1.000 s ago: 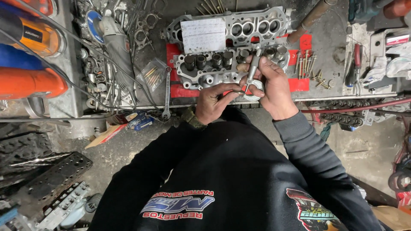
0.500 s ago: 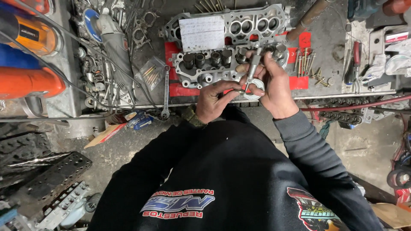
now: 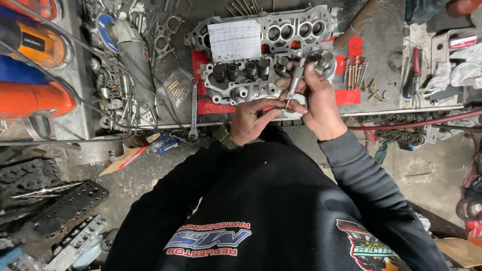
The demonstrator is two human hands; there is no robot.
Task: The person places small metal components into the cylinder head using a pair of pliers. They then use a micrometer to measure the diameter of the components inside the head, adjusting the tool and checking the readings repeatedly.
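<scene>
An aluminium cylinder head [image 3: 251,83] lies on a red mat at the workbench's front edge, with a second head [image 3: 281,30] behind it under a white sheet of paper. My right hand [image 3: 321,103] grips a slim metal tool [image 3: 293,83] upright, tip down. My left hand [image 3: 253,118] pinches a small round metal part [image 3: 296,106] right under that tip. Both hands meet at the near right corner of the front head.
An angle grinder [image 3: 133,47], a combination wrench [image 3: 193,108] and loose metal parts lie left of the heads. Bolts [image 3: 359,73] and a red-handled tool [image 3: 415,65] lie to the right. Orange and blue cylinders [image 3: 30,98] stand far left. A red hose [image 3: 416,123] runs along the bench edge.
Both hands have stayed at the head's near right corner. The tool has tilted slightly more upright over the small round part.
</scene>
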